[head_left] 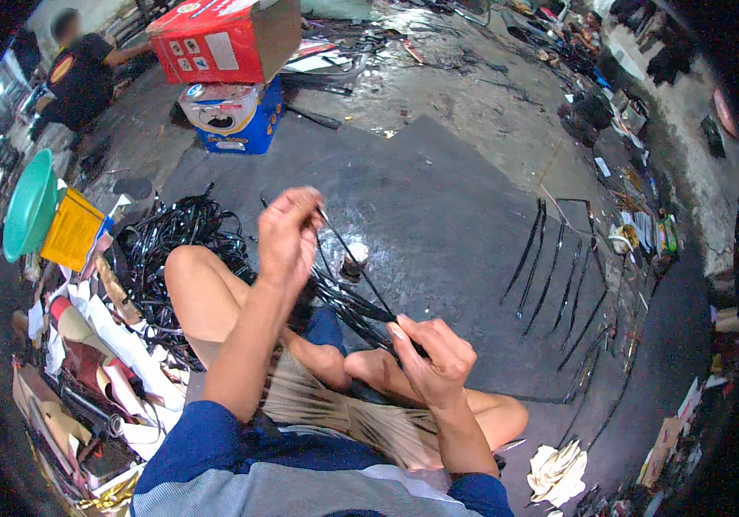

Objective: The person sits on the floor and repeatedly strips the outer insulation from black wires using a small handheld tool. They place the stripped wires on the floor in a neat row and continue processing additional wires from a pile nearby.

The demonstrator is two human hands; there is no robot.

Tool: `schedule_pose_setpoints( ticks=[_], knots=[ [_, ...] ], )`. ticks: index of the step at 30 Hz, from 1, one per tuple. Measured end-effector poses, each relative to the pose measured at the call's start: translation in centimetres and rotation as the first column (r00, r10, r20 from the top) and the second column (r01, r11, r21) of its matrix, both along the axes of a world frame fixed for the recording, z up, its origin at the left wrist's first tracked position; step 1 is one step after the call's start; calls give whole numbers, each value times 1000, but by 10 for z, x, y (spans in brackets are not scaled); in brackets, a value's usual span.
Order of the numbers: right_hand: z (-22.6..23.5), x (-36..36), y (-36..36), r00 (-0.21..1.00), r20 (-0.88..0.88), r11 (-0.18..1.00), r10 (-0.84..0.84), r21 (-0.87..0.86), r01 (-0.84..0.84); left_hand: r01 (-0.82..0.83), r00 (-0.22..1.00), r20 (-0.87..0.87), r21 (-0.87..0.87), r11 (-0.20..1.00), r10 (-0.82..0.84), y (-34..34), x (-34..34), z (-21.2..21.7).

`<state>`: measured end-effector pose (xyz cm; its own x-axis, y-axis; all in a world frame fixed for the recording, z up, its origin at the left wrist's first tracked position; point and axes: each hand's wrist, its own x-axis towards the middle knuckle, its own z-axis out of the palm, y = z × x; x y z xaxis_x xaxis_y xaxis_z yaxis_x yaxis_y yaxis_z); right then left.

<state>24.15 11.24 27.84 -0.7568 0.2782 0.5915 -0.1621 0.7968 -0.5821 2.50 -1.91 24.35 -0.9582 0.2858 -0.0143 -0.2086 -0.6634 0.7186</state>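
Note:
My left hand (pixel 287 237) is raised in front of my left knee, its fingertips pinching the upper end of a thin black strip (pixel 375 289). The strip runs taut and slanting down to my right hand (pixel 434 355). Thumb and fingers of that hand are closed on the strip's lower part, where it meets a bundle of glossy black strips (pixel 356 308). This bundle stretches over my crossed legs toward the left. A large tangled pile of similar strips (pixel 184 250) lies beside my left knee. Just beyond the bundle stands a small white-topped container (pixel 355 256).
Several black strips (pixel 569 276) lie spread on the dark floor mat (pixel 464 215) at right. A red carton (pixel 223 47) sits on a blue box (pixel 257 121) ahead. Left are a green basin (pixel 29 207), a yellow container (pixel 74 228) and scraps (pixel 119 345). Another person (pixel 81 77) sits far left.

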Motion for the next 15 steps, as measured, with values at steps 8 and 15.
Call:
schedule_pose_setpoints(
  ticks=[8,15],
  knots=[
    [-28,62,8,976,218,999,24,-53,-12,-248,936,196,-223,943,293,-57,-106,-59],
    [-46,115,29,914,406,987,-13,-139,76,-199,859,313,-528,826,406,-46,-127,-163]
  ],
)
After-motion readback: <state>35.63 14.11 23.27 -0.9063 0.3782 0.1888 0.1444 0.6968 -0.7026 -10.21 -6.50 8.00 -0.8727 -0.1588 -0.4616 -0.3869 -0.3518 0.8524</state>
